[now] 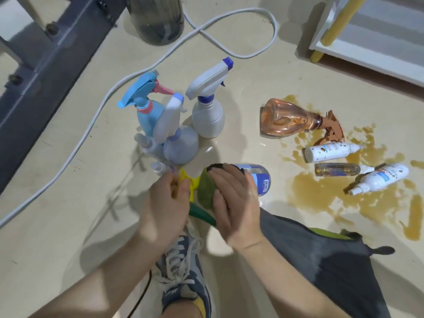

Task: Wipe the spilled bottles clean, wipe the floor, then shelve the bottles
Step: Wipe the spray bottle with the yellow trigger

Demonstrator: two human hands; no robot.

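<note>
Hands apparently around cloth-wrapped bottle

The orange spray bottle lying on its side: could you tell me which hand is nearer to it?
Right. The right hand is below-left of the orange spray bottle; the left hand sits farther left.

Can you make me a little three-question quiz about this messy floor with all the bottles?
1. True or false: the orange bottle stands upright.
2. What colour is the spill on the floor?
3. What does the right hand press on the blue-labelled bottle? A) a sponge B) a green cloth C) paper

Key:
1. False; it lies on its side.
2. Brownish amber.
3. B. The left hand holds that bottle's yellow sprayer.
</note>
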